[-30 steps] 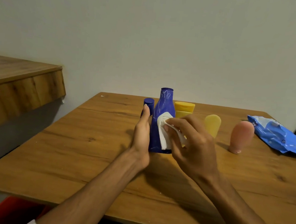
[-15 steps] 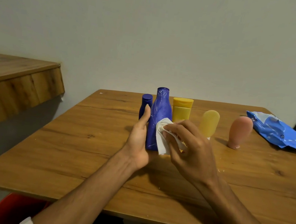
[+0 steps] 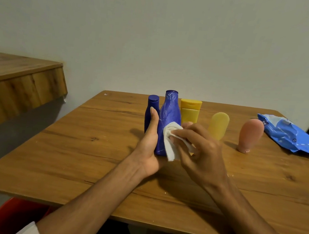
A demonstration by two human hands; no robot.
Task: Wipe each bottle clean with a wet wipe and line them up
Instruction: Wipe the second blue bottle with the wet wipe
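No legible text; only blurred, unreadable marks on the blue wipes pack (image 3: 289, 133)

Matt wood-grain table (image 3: 70, 156), glossy plastic wipes pack (image 3: 287, 135).

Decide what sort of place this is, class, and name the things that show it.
Probably a room in a home: a wooden table by a bare wall, toiletry bottles such as the large blue bottle, and a blue wet-wipe pack.

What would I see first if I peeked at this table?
The big blue bottle in the middle of the table, held by the left hand while the right hand presses a white wipe against it. Next, the bright blue wipes pack at the far right edge.
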